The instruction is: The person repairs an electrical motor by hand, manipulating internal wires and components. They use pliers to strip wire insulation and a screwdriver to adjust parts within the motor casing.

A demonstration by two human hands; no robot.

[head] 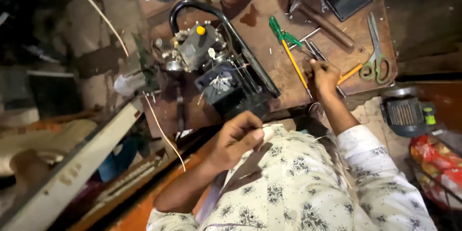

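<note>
The right hand (323,74) closes on a tool on the tabletop (269,43); the left hand (238,137) pinches a thin wire (267,126), best kept taut.

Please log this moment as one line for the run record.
left hand: pinching thin wire | right hand: on tools | machine: on wooden table

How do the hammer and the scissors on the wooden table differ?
The hammer has a brown wooden handle; the scissors have green handles. The hammer lies diagonally near the table's middle; the scissors lie almost lengthwise at its right edge. Neither is touched: the right hand rests nearer the screwdrivers.
</note>
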